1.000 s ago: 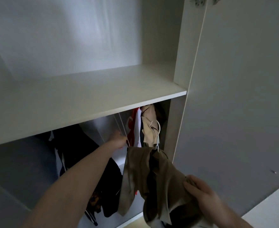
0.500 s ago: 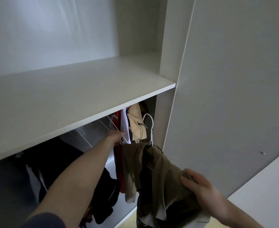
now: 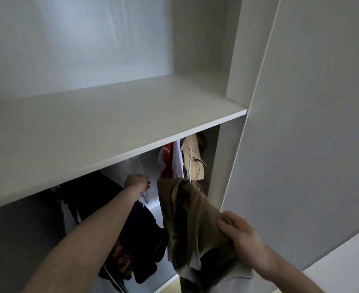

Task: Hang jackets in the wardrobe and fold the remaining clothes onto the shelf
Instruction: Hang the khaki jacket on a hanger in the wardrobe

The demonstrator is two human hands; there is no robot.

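We held the khaki jacket (image 3: 187, 218) on its white hanger (image 3: 189, 166) below the shelf's (image 3: 132, 123) front edge, near its right end; our right hand (image 3: 241, 235) gripped its fabric; our left hand (image 3: 137, 182) was curled around thin hanger wires (image 3: 143, 194) beside dark garments (image 3: 140, 240).

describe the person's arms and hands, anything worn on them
Both forearms are bare as far as the picture shows: no sleeve reaches either wrist. The left hand and the right hand have no gloves, and no watch, bracelet or ring is visible. The left hand is small and dim inside the wardrobe, so fine detail there is hard to tell.
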